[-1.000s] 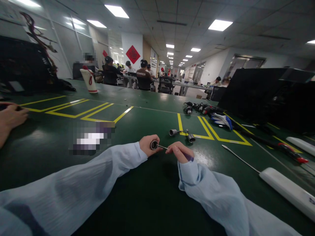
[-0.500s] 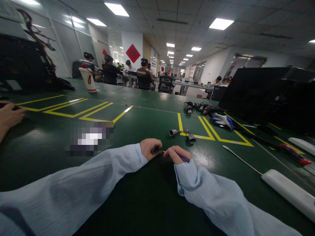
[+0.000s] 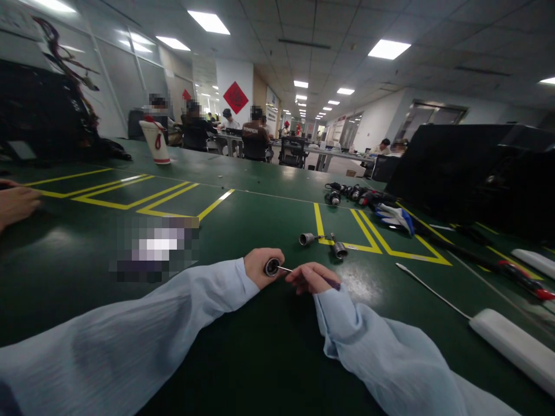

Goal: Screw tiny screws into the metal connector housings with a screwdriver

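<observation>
My left hand [image 3: 256, 266] is wrapped around a small metal hole saw [image 3: 272, 267], its round open end facing me. In my right hand [image 3: 313, 277] is a thin screwdriver [image 3: 284, 269] with a purple handle mostly covered by my palm. The screwdriver's bare shaft reaches left to the rim of the hole saw; whether its tip touches the metal I cannot tell. Beyond my hands, two more hole saws lie on the green table: one on its side [image 3: 306, 238], another [image 3: 340, 249] with its open end toward me.
Yellow tape outlines [image 3: 362, 231] mark the table. Farther right are dark tools with cables [image 3: 333, 197], a blue-and-white glove [image 3: 395, 218] and a white power strip [image 3: 511, 344]. A paper cup [image 3: 155, 141] stands back left. Another person's hand [image 3: 17, 205] is at the left edge.
My right hand has shifted slightly right, away from my left hand, and more of the screwdriver's shaft shows. The hole saw's open end has turned a little more toward me.
</observation>
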Available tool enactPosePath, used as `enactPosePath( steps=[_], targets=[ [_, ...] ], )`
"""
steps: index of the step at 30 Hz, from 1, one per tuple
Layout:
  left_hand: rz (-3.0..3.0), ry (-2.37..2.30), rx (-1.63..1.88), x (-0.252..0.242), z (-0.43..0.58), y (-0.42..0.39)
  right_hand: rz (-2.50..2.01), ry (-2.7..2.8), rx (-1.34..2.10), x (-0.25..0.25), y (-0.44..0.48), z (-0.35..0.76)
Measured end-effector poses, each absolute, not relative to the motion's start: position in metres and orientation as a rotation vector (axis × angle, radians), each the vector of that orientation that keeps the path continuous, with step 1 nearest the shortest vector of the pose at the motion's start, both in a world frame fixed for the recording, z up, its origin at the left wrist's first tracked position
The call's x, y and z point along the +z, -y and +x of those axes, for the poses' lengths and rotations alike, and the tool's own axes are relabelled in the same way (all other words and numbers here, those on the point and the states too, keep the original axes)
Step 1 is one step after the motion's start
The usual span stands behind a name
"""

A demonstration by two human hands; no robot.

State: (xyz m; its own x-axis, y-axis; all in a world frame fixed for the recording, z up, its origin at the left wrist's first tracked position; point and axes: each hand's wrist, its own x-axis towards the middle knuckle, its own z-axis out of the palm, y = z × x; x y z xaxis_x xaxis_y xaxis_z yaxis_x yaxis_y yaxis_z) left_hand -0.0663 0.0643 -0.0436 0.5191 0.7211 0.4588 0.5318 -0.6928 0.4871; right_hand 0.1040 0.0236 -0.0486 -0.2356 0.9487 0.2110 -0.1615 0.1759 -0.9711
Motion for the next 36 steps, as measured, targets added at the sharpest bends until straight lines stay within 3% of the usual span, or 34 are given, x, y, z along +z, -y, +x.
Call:
enactPosePath(
  steps=[5,15,25,36],
  targets=[
    [2.661,-1.058,0.846,-0.043,-0.066,-0.064,-0.997,1.645,0.975,-0.046,-0.013,0.104],
    [2.499,-1.021,0.899,-0.044,-0.066,-0.063,-0.753,1.187,1.594,-0.054,-0.028,0.107],
    [2.603,-1.093,0.8,-0.048,-0.067,-0.067,-0.916,1.452,1.265,-0.05,-0.017,0.105],
    [2.425,-0.934,0.898,-0.045,-0.063,-0.064,-0.685,1.151,1.673,-0.054,-0.032,0.113]
  ],
)
